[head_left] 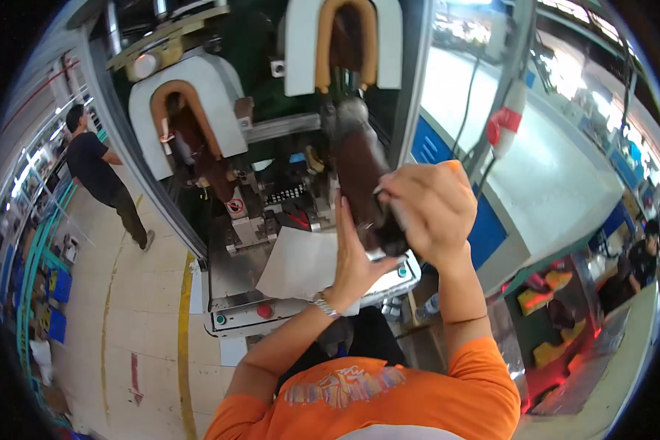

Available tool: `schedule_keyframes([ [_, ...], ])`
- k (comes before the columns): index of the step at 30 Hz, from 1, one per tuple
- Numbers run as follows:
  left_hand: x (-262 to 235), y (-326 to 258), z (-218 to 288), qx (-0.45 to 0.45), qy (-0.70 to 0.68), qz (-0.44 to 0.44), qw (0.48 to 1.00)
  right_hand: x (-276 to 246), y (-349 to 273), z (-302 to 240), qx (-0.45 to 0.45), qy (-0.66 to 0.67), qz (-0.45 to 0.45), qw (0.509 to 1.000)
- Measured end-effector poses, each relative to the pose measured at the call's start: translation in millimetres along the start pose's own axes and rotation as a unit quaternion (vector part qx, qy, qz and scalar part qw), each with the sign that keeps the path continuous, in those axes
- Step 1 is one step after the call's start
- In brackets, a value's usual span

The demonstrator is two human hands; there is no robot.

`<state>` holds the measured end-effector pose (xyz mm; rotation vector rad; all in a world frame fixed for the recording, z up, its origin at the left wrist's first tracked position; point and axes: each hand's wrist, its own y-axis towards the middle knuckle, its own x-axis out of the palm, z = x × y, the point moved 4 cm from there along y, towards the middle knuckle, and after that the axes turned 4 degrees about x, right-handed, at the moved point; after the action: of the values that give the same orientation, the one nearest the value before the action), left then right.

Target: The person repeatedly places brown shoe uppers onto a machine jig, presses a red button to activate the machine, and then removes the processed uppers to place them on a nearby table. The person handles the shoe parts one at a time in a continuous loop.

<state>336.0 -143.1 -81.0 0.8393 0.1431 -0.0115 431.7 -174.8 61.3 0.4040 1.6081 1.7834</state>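
A dark brown shoe upper [363, 172] stands on the right station of a shoe-forming machine [271, 132], under a white pad with an orange U-shaped band [345, 37]. My right hand [429, 209] is closed over the lower end of the brown upper. My left hand [356, 253] presses flat against its left side, fingers pointing up; a metal watch sits on that wrist. The part of the upper under my right hand is hidden.
The machine's left station [187, 117] holds another brown upper. A white sheet [301, 260] lies on the metal machine table, with a red button [265, 310] on its front edge. A person in dark clothes [99, 172] stands far left by a yellow floor line.
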Motion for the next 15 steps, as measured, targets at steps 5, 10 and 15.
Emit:
schedule_keyframes([
  [5, 43.2, -61.6, -24.3, -0.198, -0.206, -0.042, 0.958, -45.6, -17.3, -5.3, 0.175, 0.075, -0.066, 0.979],
  [10, 82.3, -98.9, -41.9, -0.375, -0.525, 0.028, 0.763, -123.1, -157.1, 21.7, 0.566, 0.091, -0.223, 0.788],
  [15, 132.0, -136.1, -50.8, -0.504, -0.548, -0.031, 0.666, -119.7, -265.3, -54.5, 0.72, 0.394, -0.086, 0.565],
])
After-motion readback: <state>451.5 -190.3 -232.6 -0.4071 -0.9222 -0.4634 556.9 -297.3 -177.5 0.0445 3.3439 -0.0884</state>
